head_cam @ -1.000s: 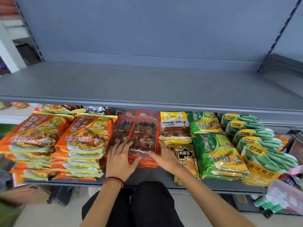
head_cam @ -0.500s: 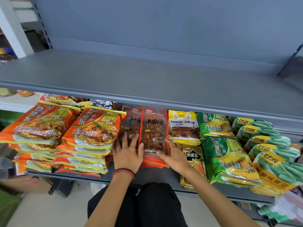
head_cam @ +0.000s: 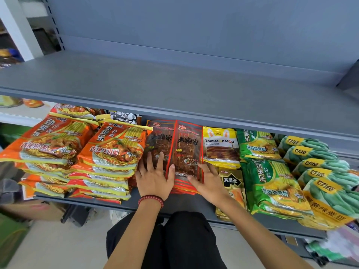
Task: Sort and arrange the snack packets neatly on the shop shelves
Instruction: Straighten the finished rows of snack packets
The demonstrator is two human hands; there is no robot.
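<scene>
Grey shop shelf, lower tier | left hand lay flat, fingers straight, on the red-edged skewer packets; right hand pressed unclenched against their right edge | stack sat between orange noodle packs and yellow packets | risk: an uneven squeeze could have fanned the slick stack forward.

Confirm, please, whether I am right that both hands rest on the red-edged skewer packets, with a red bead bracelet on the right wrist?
No: the head view shows the red bead bracelet on the left wrist. Left hand and right hand do rest on the red-edged skewer packets.
</scene>
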